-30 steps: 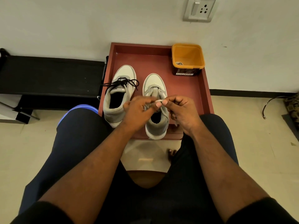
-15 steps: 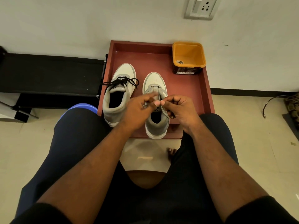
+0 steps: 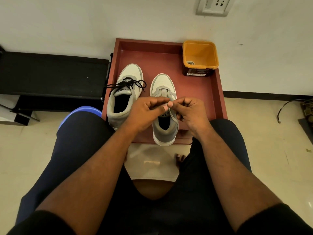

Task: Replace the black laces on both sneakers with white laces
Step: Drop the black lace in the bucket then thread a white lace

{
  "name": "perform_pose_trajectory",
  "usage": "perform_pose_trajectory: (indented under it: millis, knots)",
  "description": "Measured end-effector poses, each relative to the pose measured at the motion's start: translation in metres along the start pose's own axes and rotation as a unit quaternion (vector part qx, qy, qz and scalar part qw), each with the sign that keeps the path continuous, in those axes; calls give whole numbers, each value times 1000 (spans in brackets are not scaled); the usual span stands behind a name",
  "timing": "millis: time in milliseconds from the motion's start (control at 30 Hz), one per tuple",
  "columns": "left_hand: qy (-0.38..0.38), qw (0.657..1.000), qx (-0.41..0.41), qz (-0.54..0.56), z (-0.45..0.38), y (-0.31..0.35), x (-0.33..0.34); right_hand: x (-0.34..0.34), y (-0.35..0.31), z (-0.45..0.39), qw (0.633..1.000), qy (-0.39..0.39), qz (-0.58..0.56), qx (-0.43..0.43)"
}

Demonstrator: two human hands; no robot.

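Sneakers, two, stood side by side on the red tray (image 3: pixel 218 92), toes toward the wall. Left sneaker (image 3: pixel 124 97) sat in the tray's left half, near its left rim, with the black lace (image 3: pixel 126 84) threaded through it and its loose ends spread across the tongue and over the tray's left edge. Right sneaker (image 3: pixel 165 119) sat just beside it, near the tray's middle, heel reaching the tray's near edge; no black lace visible on it.

My left hand (image 3: pixel 146 110) was held over the right sneaker's tongue, fingers curled, thumb and forefinger pinching a white lace (image 3: pixel 174 116). My right hand (image 3: pixel 189 111) met it there, fingertips nearly touching, fingers curled and pinching the same lace; a pale strand ran down from the pinch along the sneaker's right collar. How far it was threaded through the eyelets, I could not tell.

Orange tub (image 3: pixel 199 56) stood in the tray's far right corner, well apart from both sneakers, with something small and pale lying at its bottom.
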State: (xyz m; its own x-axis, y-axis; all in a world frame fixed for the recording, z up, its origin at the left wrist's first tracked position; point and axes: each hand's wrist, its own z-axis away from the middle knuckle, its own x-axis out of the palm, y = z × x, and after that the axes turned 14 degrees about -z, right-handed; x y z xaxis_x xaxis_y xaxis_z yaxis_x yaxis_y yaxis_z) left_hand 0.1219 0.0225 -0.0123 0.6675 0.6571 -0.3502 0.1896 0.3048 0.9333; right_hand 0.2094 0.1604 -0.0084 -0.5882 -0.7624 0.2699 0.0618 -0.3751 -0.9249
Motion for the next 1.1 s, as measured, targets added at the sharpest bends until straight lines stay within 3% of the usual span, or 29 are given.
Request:
perform_pose_trajectory:
  millis: [133, 300, 467, 633, 700, 833, 1000, 1100]
  knots:
    - [4, 1000, 1, 27, -6, -1, 7, 0, 1, -10, 1000, 25, -4, 9]
    - [43, 999, 5, 2, -19, -6, 12, 2, 8, -20, 997, 9, 80, 2]
    - [130, 985, 4, -113, -34, -20, 8, -5, 8, -40, 988, 108, 104, -39]
    - [140, 976, -30, -165, -42, -31, 18, -6, 25, -70, 952, 22, 305, -5]
    - [142, 974, -44, -169, -44, -32, 20, -2, 32, -74, 932, 14, 360, -31]
    - [140, 975, -60, -159, -45, -32, 21, 5, 31, -64, 938, 57, 337, -53]
    - [148, 975, -82, -141, -43, -36, 25, 5, 34, -57, 952, 65, 300, -3]
    - [131, 980, -140, -56, -47, -37, 23, 6, 34, -48, 970, 60, 232, 47]
